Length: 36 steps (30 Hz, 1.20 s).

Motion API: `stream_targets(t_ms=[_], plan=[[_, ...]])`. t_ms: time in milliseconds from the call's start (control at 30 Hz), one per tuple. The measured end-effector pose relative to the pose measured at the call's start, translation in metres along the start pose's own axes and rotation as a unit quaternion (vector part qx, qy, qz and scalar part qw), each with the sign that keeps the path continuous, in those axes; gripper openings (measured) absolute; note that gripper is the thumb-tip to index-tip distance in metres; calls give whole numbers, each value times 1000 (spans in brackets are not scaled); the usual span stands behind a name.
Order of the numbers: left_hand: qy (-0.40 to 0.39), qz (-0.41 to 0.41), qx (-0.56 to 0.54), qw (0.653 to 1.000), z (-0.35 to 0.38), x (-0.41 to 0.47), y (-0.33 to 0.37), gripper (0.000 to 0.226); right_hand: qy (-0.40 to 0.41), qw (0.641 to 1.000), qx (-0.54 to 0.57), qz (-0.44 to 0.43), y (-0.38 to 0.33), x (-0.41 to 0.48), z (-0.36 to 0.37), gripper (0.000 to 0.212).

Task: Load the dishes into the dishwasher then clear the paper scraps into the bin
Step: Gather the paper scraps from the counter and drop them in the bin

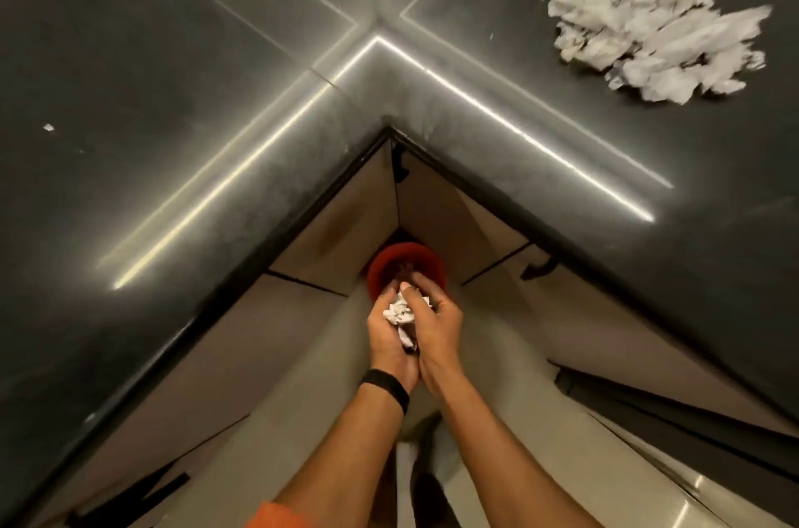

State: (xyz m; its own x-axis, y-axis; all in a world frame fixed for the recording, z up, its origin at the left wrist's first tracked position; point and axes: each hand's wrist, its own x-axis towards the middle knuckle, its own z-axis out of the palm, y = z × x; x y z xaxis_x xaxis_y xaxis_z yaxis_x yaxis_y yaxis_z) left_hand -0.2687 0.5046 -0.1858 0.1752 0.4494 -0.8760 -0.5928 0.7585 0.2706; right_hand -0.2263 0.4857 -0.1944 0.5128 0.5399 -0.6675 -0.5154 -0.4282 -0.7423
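While the paper wad [402, 311] sits low centre of frame, left hand [388, 339] and right hand [439, 326] cup it, fingers curled round it, directly over the red bin [406, 261]. Scrap pile [640, 21] lies upper right on the dark countertop [173, 95].

The dark L-shaped tabletop [216, 95] carries a large heap of white paper scraps [640, 21] at two o'clock and one tiny scrap [48, 127] at nine o'clock. Below, the floor [311, 389] carries a red bin [389, 263].

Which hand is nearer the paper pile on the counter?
Right, slightly. Right hand and left hand hold crumpled paper over the red bin, both far from the paper pile.
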Motion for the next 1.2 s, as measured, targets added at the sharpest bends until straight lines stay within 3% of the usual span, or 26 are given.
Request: stream_targets(t_ms=[67,133,300,433,533,633,800,967,1100,1200], plan=[[34,-4,9,999,-14,58,-12,36,28,999,-29,18,36,45,1,11],[52,12,16,998,-29,113,-19,38,36,998,-37,34,67,85,1,16],[26,21,58,998,-61,215,-31,37,13,998,13,61,122,162,3,19],[3,33,78,996,-74,254,-26,46,45,994,47,93,149,193,8,28],[10,40,88,995,-82,257,-24,41,49,991,54,117,154,194,5,21],[41,34,101,993,-83,246,-20,30,43,990,63,121,151,185,2,28],[23,27,96,995,-68,200,-13,30,34,988,78,127,119,150,-2,28],[-13,33,135,990,-29,149,8,48,16,990,74,116,71,113,-6,15],[47,6,112,993,-14,141,17,67,20,992,73,102,58,99,-18,20],[42,10,61,997,-7,115,11,56,49,989,82,116,56,87,-27,24]])
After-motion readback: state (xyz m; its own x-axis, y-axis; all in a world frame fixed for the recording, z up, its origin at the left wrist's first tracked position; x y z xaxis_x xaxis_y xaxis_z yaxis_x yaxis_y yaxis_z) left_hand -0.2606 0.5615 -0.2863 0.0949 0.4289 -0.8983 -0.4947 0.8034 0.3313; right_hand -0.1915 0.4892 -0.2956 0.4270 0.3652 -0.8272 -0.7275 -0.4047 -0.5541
